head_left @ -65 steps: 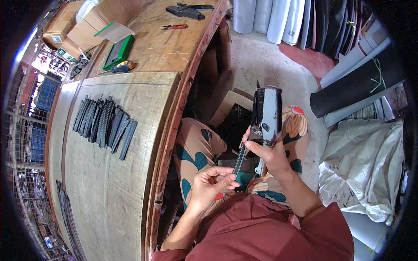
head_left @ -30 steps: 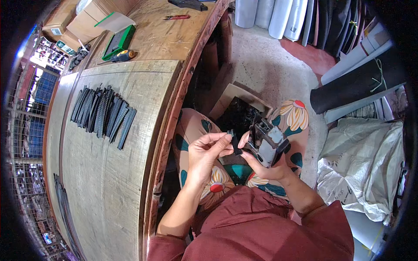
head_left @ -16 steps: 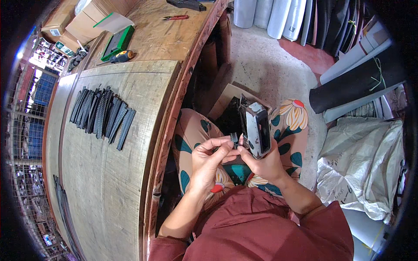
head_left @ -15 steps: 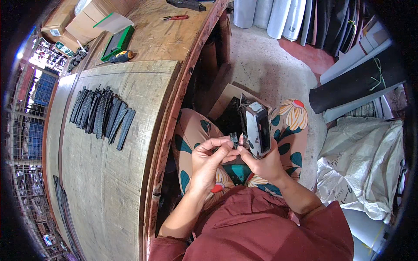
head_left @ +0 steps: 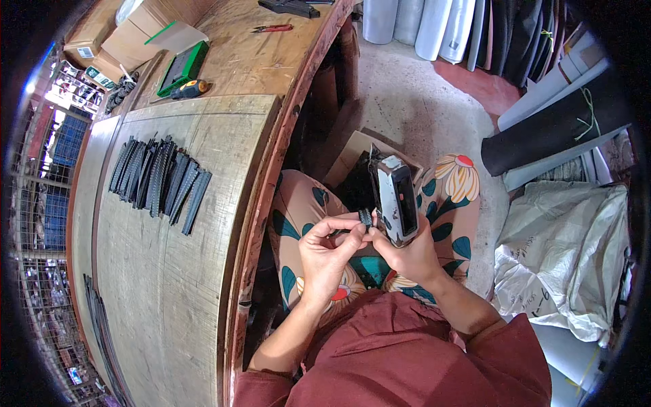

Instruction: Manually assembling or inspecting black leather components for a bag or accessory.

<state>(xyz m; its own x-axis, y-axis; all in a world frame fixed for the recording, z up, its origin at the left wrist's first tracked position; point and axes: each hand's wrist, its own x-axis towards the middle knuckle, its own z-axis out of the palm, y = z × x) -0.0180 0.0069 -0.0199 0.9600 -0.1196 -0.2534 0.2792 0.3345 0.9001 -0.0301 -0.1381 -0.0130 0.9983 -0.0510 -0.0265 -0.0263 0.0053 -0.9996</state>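
Observation:
Over my lap, my left hand (head_left: 327, 251) pinches a small black ribbed strip piece (head_left: 365, 216) between thumb and fingertips. Close beside it, my right hand (head_left: 411, 255) is wrapped round a boxy metal hand tool (head_left: 391, 200), worn, with chipped black paint, silver patches and a long opening in its side. The tool stands tilted with its far end up. My right thumb reaches to the strip piece, and the fingertips of both hands meet there. The right fingers behind the tool are partly hidden. An open cardboard box (head_left: 344, 157) with dark contents sits beyond the tool, between my knees.
Left of me is a wooden table (head_left: 169, 271) with a pile of black ribbed strips (head_left: 159, 178) and long thin strips (head_left: 102, 339). Farther back are a green box (head_left: 183, 68), an orange-black screwdriver (head_left: 190, 89) and red-handled snips (head_left: 272, 28). Material rolls (head_left: 556, 129) and a white sack (head_left: 559, 251) stand right.
The metal tool has turned and tilted slightly to the left, showing more of its side opening. The strip piece has shifted a little in my fingertips. Both hands stay nearly in place.

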